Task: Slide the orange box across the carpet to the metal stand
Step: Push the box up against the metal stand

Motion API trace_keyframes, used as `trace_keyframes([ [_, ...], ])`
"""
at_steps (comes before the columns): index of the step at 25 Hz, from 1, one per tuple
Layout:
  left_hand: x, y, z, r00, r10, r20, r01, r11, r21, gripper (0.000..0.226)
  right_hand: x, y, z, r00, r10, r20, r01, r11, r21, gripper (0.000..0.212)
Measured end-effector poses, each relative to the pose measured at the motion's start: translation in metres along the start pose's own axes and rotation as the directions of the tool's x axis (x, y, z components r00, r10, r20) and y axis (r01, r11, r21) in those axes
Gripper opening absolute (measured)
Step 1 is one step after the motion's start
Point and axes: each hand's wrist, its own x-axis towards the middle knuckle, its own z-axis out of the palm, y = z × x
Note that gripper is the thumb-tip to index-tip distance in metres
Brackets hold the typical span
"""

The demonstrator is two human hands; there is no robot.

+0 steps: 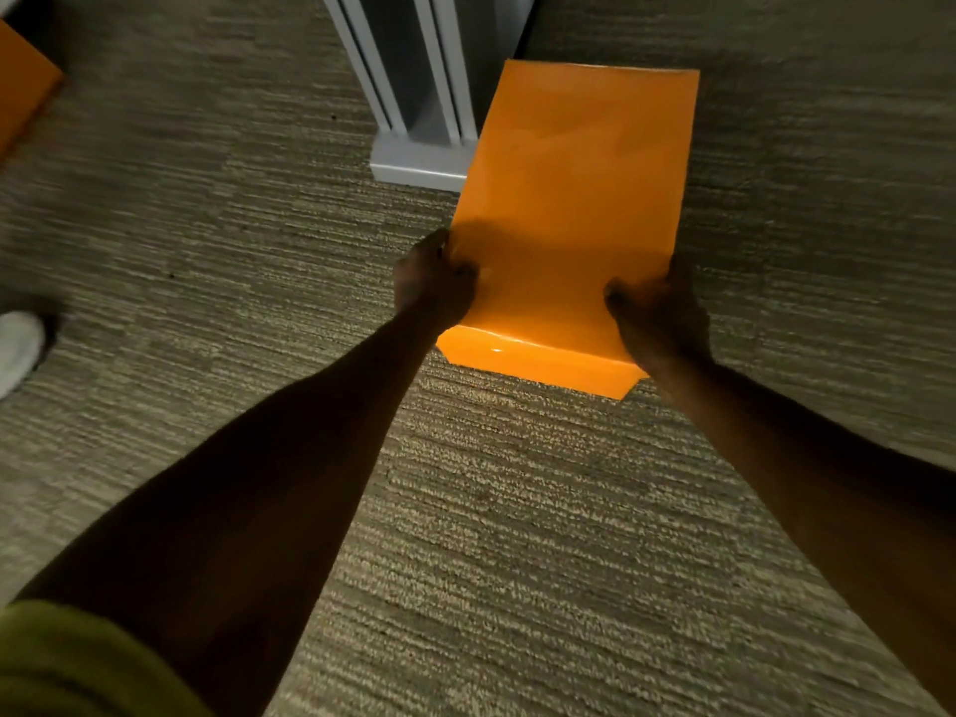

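Observation:
A glossy orange box (569, 199) lies flat on the striped carpet in the upper middle of the head view. Its far left corner overlaps the base of the grey metal stand (419, 157), which rises toward the top edge. My left hand (432, 284) grips the box's near left corner, thumb on top. My right hand (657, 318) holds the near right corner the same way. Both forearms stretch forward from the bottom of the frame.
Another orange box (23, 90) shows at the upper left edge. A white shoe (18, 349) sits at the left edge. A green sleeve (77, 664) fills the bottom left corner. Striped beige carpet (517, 535) surrounds everything.

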Motion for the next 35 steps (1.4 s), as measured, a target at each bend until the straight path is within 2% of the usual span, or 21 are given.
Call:
trace_keyframes([
  [2,-0.003,-0.003,0.0,0.999,0.041,-0.01,-0.041,0.997,0.062,0.042,-0.003,0.005,0.0,0.999,-0.022,0.032,0.023,0.999,-0.035,0.07],
  [3,-0.005,-0.005,0.003,0.999,0.02,-0.033,-0.018,0.997,0.07,0.046,-0.006,0.008,-0.002,0.999,-0.026,0.024,0.027,0.999,-0.036,0.073],
  [6,-0.009,-0.014,0.013,0.967,-0.251,-0.047,0.25,0.968,-0.012,0.059,-0.017,0.016,-0.004,0.991,-0.007,0.131,0.001,0.999,0.05,0.086],
  [8,-0.008,-0.02,0.013,0.944,-0.331,-0.013,0.329,0.942,-0.058,0.061,-0.022,0.019,-0.002,0.979,0.004,0.203,-0.027,0.993,0.112,0.094],
  [12,-0.001,-0.026,-0.002,0.962,-0.271,-0.033,0.267,0.958,-0.103,0.047,-0.023,0.012,0.011,0.978,-0.041,0.204,0.009,0.988,0.153,0.085],
  [15,0.001,-0.032,-0.008,0.979,-0.204,-0.016,0.203,0.977,-0.06,0.043,-0.016,0.007,0.018,0.981,-0.06,0.186,0.029,0.986,0.161,0.083],
  [17,-0.01,-0.037,-0.004,0.996,-0.091,-0.019,0.091,0.996,-0.022,0.062,-0.018,0.006,0.017,0.98,-0.087,0.18,0.069,0.992,0.108,0.09],
  [19,-0.025,-0.044,0.002,1.0,0.021,-0.009,-0.021,1.0,0.015,0.099,-0.029,0.008,0.013,0.973,-0.146,0.179,0.155,0.987,-0.036,0.108],
  [20,-0.031,-0.047,0.005,0.998,0.065,-0.006,-0.064,0.997,0.04,0.11,-0.035,0.009,0.01,0.96,-0.206,0.188,0.239,0.956,-0.169,0.115],
  [21,-0.033,-0.05,0.006,0.995,0.101,-0.001,-0.101,0.993,0.063,0.113,-0.039,0.011,0.007,0.929,-0.306,0.207,0.36,0.875,-0.323,0.116],
  [23,-0.032,-0.052,0.009,0.991,0.132,0.007,-0.132,0.989,0.059,0.109,-0.041,0.017,-0.001,0.776,-0.546,0.315,0.615,0.546,-0.569,0.099],
  [24,-0.03,-0.051,0.009,0.991,0.133,0.011,-0.134,0.99,0.043,0.108,-0.039,0.018,-0.004,0.701,-0.6,0.386,0.683,0.407,-0.607,0.088],
  [25,-0.03,-0.05,0.008,0.991,0.136,0.016,-0.137,0.99,0.038,0.108,-0.038,0.02,-0.005,0.668,-0.599,0.443,0.713,0.343,-0.611,0.08],
  [29,-0.021,-0.041,0.005,0.991,0.117,0.07,-0.124,0.987,0.103,0.108,-0.028,0.016,-0.002,0.725,-0.464,0.509,0.679,0.361,-0.639,0.069],
  [31,-0.022,-0.032,0.003,0.993,0.115,0.025,-0.117,0.98,0.163,0.103,-0.023,0.008,-0.004,0.733,-0.448,0.512,0.673,0.367,-0.643,0.07],
  [33,-0.036,-0.031,0.005,0.954,0.288,-0.08,-0.248,0.913,0.325,0.082,-0.027,0.001,-0.009,0.719,-0.485,0.497,0.679,0.336,-0.653,0.07],
  [35,-0.061,-0.04,0.012,0.857,0.515,-0.033,-0.434,0.753,0.495,0.058,-0.041,0.004,-0.014,0.659,-0.528,0.535,0.714,0.217,-0.666,0.071],
])
